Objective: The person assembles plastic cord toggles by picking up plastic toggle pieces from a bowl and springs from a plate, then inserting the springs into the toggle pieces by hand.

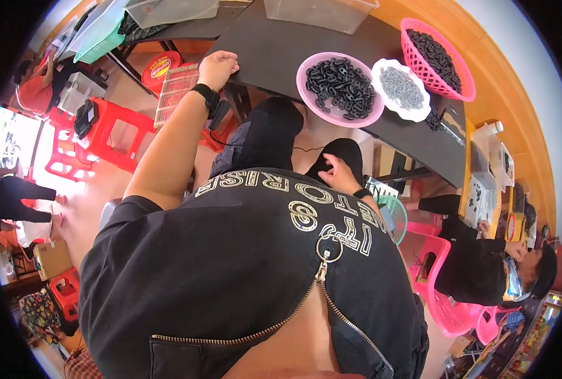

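Observation:
My left hand [218, 69] rests at the near left edge of the dark table [256, 47], its fingers curled into a loose fist. Nothing shows in it. A black watch is on that wrist. My right hand [338, 174] lies low by my thigh, fingers apart and holding nothing visible. Beyond it, on the table, a pink basin [304, 95] holds many small black ring-shaped parts [344, 85]. Against it stands a white scalloped dish [425, 108] of small silvery metal pieces [401, 87]. A pink woven basket [464, 85] of black parts [433, 57] sits farther right.
Clear plastic bins [322, 16] stand at the table's back. Red stools [120, 132] and a slatted wooden rack [175, 95] are on the left. At right, a person in black [470, 271] works beside a pink chair [442, 303]. Another person [34, 88] is far left.

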A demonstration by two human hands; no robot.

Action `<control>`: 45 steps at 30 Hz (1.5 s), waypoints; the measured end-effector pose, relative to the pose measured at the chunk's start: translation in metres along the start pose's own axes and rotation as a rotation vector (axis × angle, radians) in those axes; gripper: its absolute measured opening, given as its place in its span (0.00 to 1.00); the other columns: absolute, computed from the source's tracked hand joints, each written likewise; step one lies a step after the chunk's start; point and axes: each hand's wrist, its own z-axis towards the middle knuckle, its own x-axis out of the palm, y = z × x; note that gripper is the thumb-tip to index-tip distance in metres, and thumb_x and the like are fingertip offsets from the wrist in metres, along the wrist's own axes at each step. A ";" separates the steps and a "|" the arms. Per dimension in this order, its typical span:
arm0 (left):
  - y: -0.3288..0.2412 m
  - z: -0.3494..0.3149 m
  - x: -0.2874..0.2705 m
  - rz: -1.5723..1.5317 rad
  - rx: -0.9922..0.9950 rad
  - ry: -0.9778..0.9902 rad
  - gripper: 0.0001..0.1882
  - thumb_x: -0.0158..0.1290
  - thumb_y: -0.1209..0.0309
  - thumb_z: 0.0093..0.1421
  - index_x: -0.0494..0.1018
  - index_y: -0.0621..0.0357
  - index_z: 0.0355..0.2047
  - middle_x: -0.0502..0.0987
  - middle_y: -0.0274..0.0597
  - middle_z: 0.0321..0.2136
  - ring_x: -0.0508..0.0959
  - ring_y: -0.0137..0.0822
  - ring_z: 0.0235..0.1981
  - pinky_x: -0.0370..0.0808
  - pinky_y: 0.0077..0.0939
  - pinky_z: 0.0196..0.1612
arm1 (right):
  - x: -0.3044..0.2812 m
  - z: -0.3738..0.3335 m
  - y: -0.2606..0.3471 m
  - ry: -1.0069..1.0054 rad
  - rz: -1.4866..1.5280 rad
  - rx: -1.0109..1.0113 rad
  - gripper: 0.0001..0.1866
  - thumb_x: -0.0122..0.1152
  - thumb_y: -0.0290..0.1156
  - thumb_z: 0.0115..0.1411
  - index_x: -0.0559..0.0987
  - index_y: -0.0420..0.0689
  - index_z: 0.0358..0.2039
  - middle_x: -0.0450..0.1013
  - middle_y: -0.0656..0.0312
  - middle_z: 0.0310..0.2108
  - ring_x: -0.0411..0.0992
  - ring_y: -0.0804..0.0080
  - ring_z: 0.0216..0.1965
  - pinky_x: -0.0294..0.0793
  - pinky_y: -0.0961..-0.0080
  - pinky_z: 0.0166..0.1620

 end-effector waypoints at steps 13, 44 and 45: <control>-0.018 0.001 0.048 0.835 0.334 -0.195 0.12 0.50 0.62 0.54 0.77 0.51 0.35 0.78 0.42 0.26 0.79 0.39 0.31 0.74 0.30 0.35 | -0.029 0.091 0.005 0.355 -0.177 -0.163 0.42 0.62 0.42 0.53 0.54 0.36 0.61 0.61 0.45 0.56 0.65 0.58 0.54 0.67 0.68 0.52; -0.021 -0.008 0.041 0.738 0.336 -0.155 0.11 0.51 0.66 0.54 0.76 0.54 0.36 0.75 0.42 0.22 0.76 0.37 0.25 0.72 0.27 0.31 | -0.079 0.010 0.043 -0.100 -0.423 0.035 0.11 0.59 0.38 0.52 0.79 0.42 0.26 0.74 0.50 0.25 0.73 0.50 0.29 0.72 0.61 0.35; -0.023 -0.008 0.040 0.714 0.338 -0.138 0.11 0.52 0.66 0.54 0.76 0.54 0.36 0.75 0.41 0.21 0.76 0.35 0.24 0.72 0.26 0.31 | -0.072 -0.003 0.053 0.051 -0.297 -0.009 0.10 0.61 0.35 0.50 0.77 0.42 0.23 0.73 0.50 0.22 0.72 0.54 0.26 0.71 0.65 0.31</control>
